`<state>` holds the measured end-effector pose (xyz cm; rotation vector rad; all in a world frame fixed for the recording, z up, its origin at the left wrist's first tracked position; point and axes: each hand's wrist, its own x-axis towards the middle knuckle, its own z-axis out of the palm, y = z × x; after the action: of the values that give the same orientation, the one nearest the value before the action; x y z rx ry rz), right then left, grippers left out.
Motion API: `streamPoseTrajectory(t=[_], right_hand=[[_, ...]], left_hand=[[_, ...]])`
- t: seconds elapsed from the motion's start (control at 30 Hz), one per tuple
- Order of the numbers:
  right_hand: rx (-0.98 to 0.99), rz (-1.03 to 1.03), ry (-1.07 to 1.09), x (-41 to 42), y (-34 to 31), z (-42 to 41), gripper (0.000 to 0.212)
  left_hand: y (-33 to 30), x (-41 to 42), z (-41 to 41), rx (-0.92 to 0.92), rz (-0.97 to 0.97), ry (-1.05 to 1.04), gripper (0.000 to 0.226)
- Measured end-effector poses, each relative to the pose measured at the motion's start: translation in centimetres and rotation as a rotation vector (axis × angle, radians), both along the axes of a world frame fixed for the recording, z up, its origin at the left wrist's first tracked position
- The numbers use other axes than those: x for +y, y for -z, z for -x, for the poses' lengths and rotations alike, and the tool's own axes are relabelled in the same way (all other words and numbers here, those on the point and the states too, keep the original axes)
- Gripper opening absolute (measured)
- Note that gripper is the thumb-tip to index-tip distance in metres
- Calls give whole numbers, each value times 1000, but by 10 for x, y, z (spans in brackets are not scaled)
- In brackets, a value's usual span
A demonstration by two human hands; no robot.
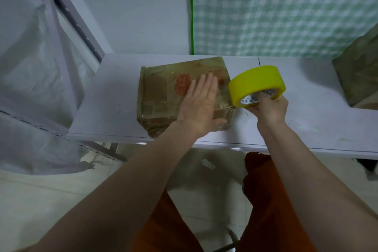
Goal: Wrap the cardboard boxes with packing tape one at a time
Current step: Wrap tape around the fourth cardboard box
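Observation:
A brown cardboard box (161,92) with a red printed mark lies on the white table (114,96), its surface shiny with clear tape. My left hand (201,104) rests flat on the box's right half, fingers together and stretched out. My right hand (270,108) holds a yellow roll of packing tape (255,82) just off the box's right edge, fingers hooked through the roll's core. The roll stands on edge, slightly above the table.
A second brown box (358,71) sits at the table's far right edge. A green checked cloth (286,10) hangs behind the table. White plastic sheeting (30,67) and a metal frame (77,26) stand to the left. My orange-clad legs (270,200) are below the table's front edge.

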<state>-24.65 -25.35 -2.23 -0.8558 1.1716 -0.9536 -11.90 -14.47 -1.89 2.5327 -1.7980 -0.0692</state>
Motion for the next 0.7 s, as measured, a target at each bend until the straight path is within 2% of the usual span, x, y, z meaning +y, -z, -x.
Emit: streamPoseTrajectory(t=[0.1,0.17,0.27,0.33,0.5,0.7], right_hand=[[-200,-194,-38,9,1,-4,14],[-126,-140,-92,6,-4,-2,10],[77,59,-119,-10,-13,9,13],[101,52,-86,-20,-8,15,14],[-83,-267,-56,-15,28,17,24],[-222,-274,-94,-21,47,19,27]], left_hand=[[6,-16,7,80,1,54,105],[14,-16,6,52,10,32,95],[19,-16,3,26,33,42,83],[20,-16,4,15,32,37,79],[22,-14,6,-2,38,17,76],[23,-14,7,-23,47,14,75]])
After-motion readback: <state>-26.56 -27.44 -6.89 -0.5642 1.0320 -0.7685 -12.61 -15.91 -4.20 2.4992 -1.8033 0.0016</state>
